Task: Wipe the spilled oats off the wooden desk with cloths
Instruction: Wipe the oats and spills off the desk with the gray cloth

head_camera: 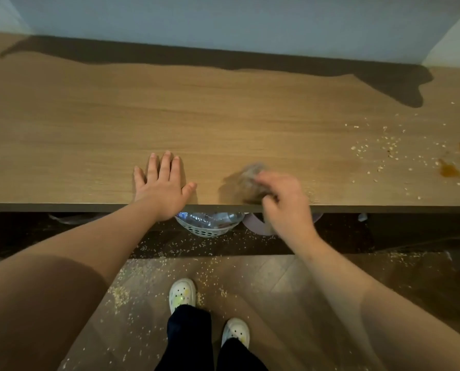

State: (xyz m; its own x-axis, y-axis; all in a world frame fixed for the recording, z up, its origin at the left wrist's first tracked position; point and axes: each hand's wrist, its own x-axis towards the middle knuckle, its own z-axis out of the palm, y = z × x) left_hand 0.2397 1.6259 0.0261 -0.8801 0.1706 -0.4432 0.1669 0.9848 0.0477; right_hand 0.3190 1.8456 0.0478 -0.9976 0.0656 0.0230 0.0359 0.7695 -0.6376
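Note:
The wooden desk [170, 108] runs across the view. Scattered oats [378, 148] lie on its right part. My right hand [285, 202] grips a bunched grey cloth [251, 175] near the desk's front edge; hand and cloth are blurred by motion. My left hand [164, 186] rests flat on the desk with its fingers straight and spread, to the left of the cloth, its wrist over the front edge.
Two brown liquid stains [449, 170] sit among the oats at the far right. Under the desk stands a white perforated basket [207, 228] holding plastic bottles. Many oats [148, 271] lie on the wooden floor around my white shoes [182, 293].

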